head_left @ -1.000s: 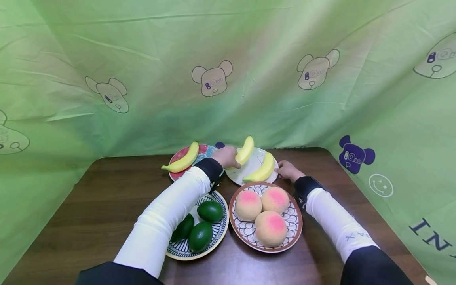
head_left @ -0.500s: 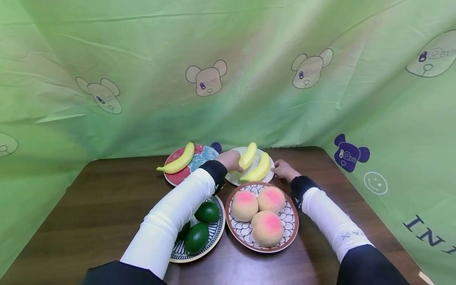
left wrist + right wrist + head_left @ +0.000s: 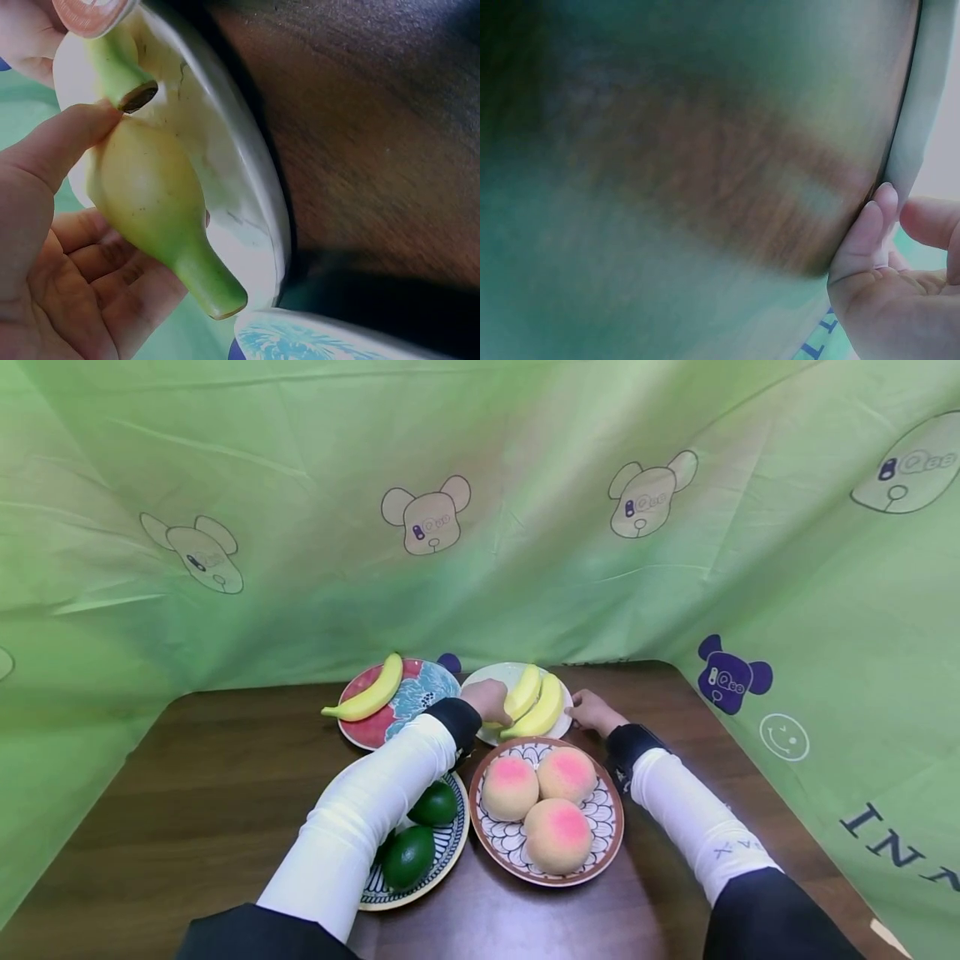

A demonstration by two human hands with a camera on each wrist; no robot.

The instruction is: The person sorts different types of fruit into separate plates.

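In the head view my left hand [image 3: 487, 697] holds a yellow banana [image 3: 523, 693] low over the white plate [image 3: 489, 672]. The left wrist view shows the thumb on top of this banana [image 3: 154, 187] and the fingers below, its green stem pointing away from the hand. A second banana [image 3: 549, 708] lies on the plate right against it. My right hand [image 3: 596, 712] pinches the plate's right edge; in the right wrist view, thumb and fingertips [image 3: 866, 229] sit on either side of the rim [image 3: 915, 112].
Left of it, a red-and-blue flowered plate [image 3: 397, 714] bears another banana [image 3: 371, 693]. Nearer stand a brown-rimmed plate [image 3: 607, 843] with three peaches [image 3: 558, 835] and a blue-patterned plate [image 3: 450, 847] with avocados [image 3: 408, 858], partly under my left sleeve. A green curtain [image 3: 337, 568] hangs behind the table [image 3: 187, 810].
My left hand has lowered its banana and brought it right, from apart to against the other banana on the white plate. My right hand stays at the plate's edge. The head view has shifted slightly.
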